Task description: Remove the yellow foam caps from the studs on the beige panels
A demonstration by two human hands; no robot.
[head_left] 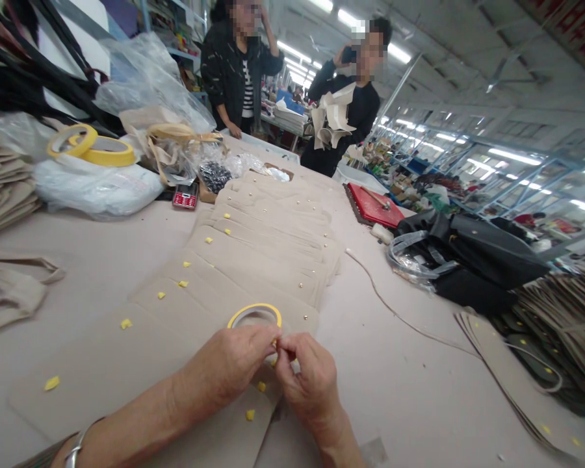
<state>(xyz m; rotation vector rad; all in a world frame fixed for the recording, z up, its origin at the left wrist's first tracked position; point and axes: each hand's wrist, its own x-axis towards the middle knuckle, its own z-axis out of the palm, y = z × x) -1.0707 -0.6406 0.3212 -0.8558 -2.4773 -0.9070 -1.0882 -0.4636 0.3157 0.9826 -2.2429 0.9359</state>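
My left hand (231,357) is closed on a roll of yellow tape (256,309), whose ring sticks up beyond my fingers. Close against it, my right hand (309,377) pinches at the tape's edge; the fingertips of both hands meet, and what lies between them is mostly hidden. Below and ahead of my hands, overlapping beige fabric pieces (170,344) are fanned out across the table. Small yellow tape bits (126,323) stick to their left parts, and small metal studs show along their right parts.
Two more tape rolls (110,151) rest on a plastic-wrapped bundle at left, near a red phone (185,196). At right are a red block (377,205) with a hammer, a black bag (468,253), a cord and stacked pieces (565,325). Two people stand beyond the table.
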